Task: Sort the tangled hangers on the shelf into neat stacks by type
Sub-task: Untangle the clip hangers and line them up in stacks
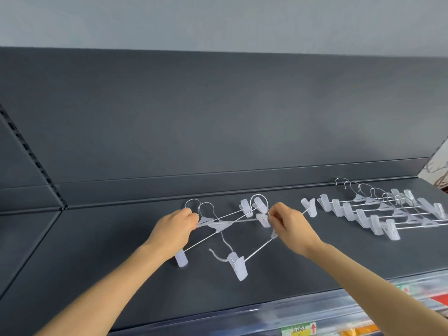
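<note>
A tangle of clear plastic clip hangers (225, 224) with metal hooks and rods lies on the dark shelf (97, 251), mid-frame. My left hand (175, 227) grips the tangle at its left end, by the hooks and centre pieces. On the right side of the tangle, my right hand (289, 226) pinches a clip and rod. One hanger's clip (238, 265) hangs toward the front, another clip (181, 257) stands below my left wrist. At the back right lies a neat overlapping row of several clip hangers (385, 210).
A dark back panel (218, 117) rises behind the shelf. The shelf's front edge carries a clear price strip (303, 321) with coloured labels. A slotted upright (31, 156) stands at the left. Bare shelf surface lies left of the tangle.
</note>
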Motion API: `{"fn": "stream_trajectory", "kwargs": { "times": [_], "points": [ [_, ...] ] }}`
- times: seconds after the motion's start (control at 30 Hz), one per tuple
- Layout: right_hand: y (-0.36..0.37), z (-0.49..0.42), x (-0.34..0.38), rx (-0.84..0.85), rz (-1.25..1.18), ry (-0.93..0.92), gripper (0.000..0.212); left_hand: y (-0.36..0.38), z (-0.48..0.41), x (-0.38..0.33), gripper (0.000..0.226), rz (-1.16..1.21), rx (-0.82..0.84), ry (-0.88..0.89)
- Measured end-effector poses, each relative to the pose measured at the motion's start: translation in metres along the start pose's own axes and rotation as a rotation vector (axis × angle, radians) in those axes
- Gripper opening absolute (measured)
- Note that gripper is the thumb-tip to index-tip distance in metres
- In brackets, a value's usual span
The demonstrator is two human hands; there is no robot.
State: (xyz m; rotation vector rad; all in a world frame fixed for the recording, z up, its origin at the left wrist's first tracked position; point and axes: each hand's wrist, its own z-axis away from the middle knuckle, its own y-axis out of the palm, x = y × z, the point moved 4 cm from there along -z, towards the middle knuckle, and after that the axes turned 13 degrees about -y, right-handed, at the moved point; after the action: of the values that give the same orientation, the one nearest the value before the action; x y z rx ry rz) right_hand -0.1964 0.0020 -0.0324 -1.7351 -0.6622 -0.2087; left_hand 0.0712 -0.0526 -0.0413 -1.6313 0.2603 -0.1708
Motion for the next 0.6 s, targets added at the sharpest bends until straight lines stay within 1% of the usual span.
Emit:
{"fn": "stream_trajectory", "kwargs": {
  "times": [0.13, 0.3, 0.4, 0.47, 0.53, 0.6],
  "points": [
    [0.005, 0.007, -0.001, 0.018, 0.045, -0.025, 0.012, -0.007, -0.001, 0.009, 0.022, 0.035, -0.018, -0.074],
    [0.011, 0.011, -0.012, 0.04, 0.065, 0.08, 0.012, -0.005, -0.005, 0.015, 0.019, 0.326, 0.064, -0.202],
    [0.011, 0.011, -0.013, 0.074, 0.083, 0.128, 0.013, -0.004, -0.007, 0.01, 0.017, 0.469, 0.102, -0.206],
    [0.012, 0.011, -0.018, 0.113, 0.122, 0.2, 0.014, -0.007, -0.006, 0.005, 0.018, 0.572, 0.143, -0.199],
    [0.014, 0.012, -0.025, 0.171, 0.201, 0.278, 0.012, -0.011, -0.005, 0.0, 0.017, 0.658, 0.205, -0.204],
    [0.014, 0.013, -0.028, 0.195, 0.289, 0.311, 0.01, -0.013, -0.004, -0.005, 0.014, 0.692, 0.261, -0.19]
  ]
}}
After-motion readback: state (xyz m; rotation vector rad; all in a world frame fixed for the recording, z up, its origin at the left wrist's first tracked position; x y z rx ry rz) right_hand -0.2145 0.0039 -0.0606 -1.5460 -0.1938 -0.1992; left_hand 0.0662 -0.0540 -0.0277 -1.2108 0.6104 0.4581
